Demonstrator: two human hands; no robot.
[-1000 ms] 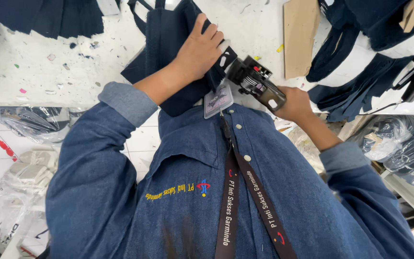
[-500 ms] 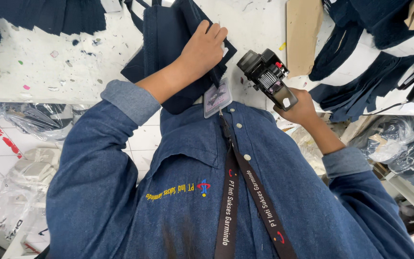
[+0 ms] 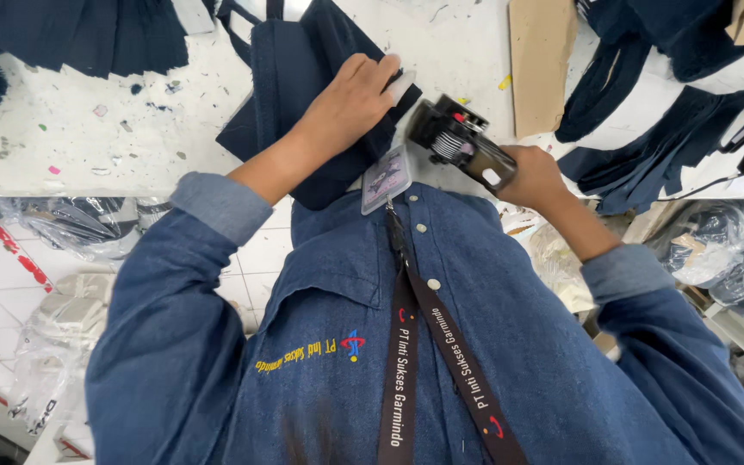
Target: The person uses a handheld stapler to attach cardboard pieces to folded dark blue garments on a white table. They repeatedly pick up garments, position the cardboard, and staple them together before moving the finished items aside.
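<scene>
My left hand [image 3: 346,108] pins the soft, limp navy garment [image 3: 303,95] flat on the surface [image 3: 88,129]; my right hand [image 3: 531,176] holds the light, rigid tagging gun [image 3: 458,142].

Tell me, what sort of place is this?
Probably a clothing workshop or packing room. Navy garments lie about a white table, the right hand holds a black tagging gun, and bagged goods sit on shelves.

Left hand [image 3: 350,108] presses flat on navy garment [image 3: 290,82]; right hand [image 3: 534,176] grips black tagging gun [image 3: 458,142]
</scene>
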